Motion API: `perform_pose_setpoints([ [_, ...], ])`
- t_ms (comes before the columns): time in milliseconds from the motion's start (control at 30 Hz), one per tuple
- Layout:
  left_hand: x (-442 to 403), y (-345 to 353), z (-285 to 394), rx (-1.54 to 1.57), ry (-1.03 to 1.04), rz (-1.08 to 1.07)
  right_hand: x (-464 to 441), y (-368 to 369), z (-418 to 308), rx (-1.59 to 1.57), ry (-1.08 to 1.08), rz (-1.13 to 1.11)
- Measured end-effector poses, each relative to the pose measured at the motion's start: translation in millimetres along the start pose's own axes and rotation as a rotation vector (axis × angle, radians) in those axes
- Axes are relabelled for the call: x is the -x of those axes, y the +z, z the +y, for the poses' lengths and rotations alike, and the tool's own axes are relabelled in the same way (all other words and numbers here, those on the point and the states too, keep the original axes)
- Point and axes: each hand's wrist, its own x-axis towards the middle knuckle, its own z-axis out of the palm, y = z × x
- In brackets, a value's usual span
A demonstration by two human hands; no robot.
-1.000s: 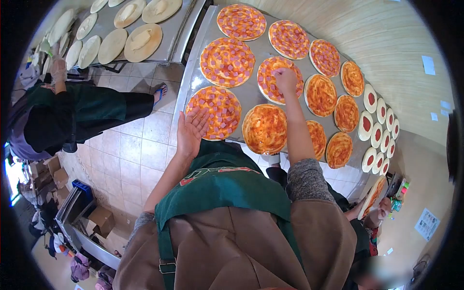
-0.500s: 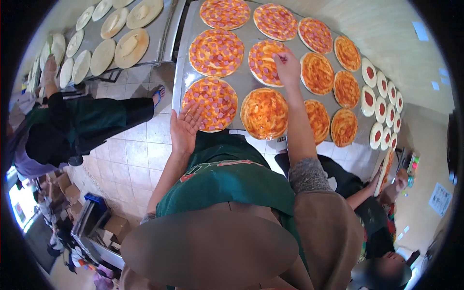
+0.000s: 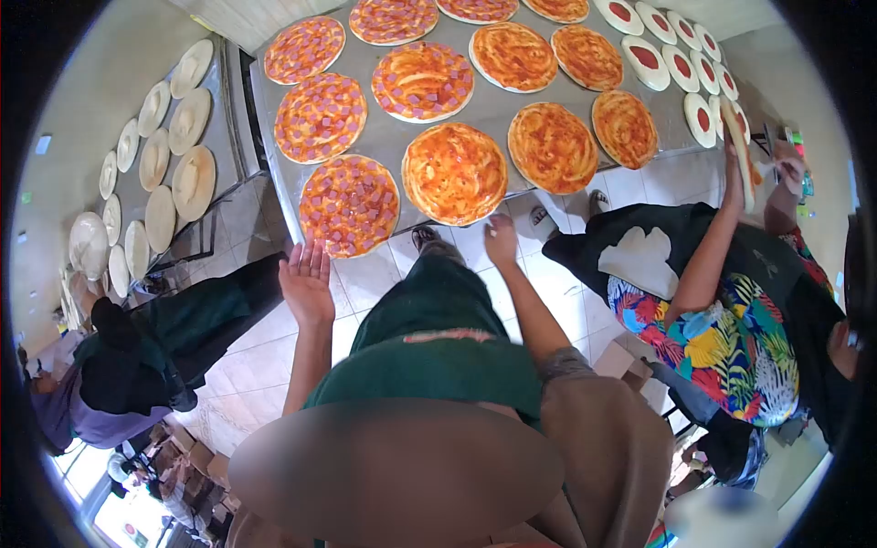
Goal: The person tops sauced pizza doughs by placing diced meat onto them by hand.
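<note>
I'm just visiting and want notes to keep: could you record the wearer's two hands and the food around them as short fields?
Left hand: open, palm up, near a round, orange-sauced pizza with pink diced topping
Right hand: fingers curled, near a round, orange-red pizza without dice; whether it holds anything is unclear
Surface: flat grey metal table
Table's right end: small white oval dough pieces with red centres

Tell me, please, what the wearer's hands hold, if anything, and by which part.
The open left hand holds nothing visible; the right hand is curled, so I cannot tell.
</note>
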Motion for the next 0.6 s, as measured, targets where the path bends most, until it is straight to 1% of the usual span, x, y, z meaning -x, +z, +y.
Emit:
perform_pose_setpoints([
  [33,2.8,-7.3,-5.0,-0.012,0.006,0.021,-9.5,25.5,-6.1,0.139,-0.117,0.085],
  [67,4.8,-16.7,-9.1,-0.027,0.015,0.042,-23.5,48.3,-14.6,0.207,-0.194,0.128],
  [133,9.2,-41.6,-16.5,-0.037,0.018,0.077,-47.8,87.5,-30.1,0.268,-0.214,0.049],
  [233,23.6,-71.0,-25.2,-0.046,0.024,0.154,-70.3,126.6,-41.9,0.388,-0.089,-0.196],
  [300,29.6,-95.7,-28.0,-0.039,0.027,0.188,-71.9,151.3,-38.5,0.458,-0.034,-0.273],
  [467,36.1,-133.5,-26.9,-0.009,0.052,0.289,-71.6,176.0,-25.4,0.516,0.026,-0.33],
  [600,31.2,-142.9,-23.8,0.011,0.065,0.316,-76.8,179.2,-26.0,0.495,0.054,-0.338],
])
